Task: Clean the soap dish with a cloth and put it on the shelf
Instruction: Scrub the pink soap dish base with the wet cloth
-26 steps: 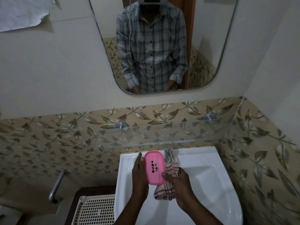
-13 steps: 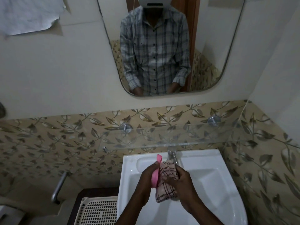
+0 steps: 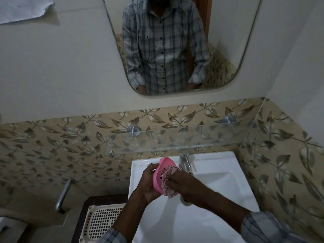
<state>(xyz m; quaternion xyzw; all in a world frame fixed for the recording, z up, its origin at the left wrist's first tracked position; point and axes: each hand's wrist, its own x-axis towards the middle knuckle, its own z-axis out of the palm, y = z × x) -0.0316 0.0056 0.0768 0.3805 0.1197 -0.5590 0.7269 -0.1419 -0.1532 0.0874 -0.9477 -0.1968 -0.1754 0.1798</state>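
My left hand [image 3: 147, 181] grips a pink slotted soap dish [image 3: 162, 171], held on edge above the white sink [image 3: 219, 172], its inner face turned toward my right hand. My right hand [image 3: 185, 184] holds a checked pink-and-white cloth [image 3: 169, 185] bunched against that inner face. The cloth covers the dish's lower right part. A glass shelf [image 3: 175, 142] runs along the tiled wall just above the sink, on two round metal mounts.
A chrome tap [image 3: 184, 159] stands at the back of the sink, right behind the dish. A cream perforated basket [image 3: 101, 220] sits lower left beside the sink. A metal grab bar [image 3: 62, 195] is on the left wall. A mirror [image 3: 175, 46] hangs above the shelf.
The dish was turned from face-on to on edge, and now tilts with its inside showing. The cloth went from beside the dish to pressed into it. The view has shifted slightly.
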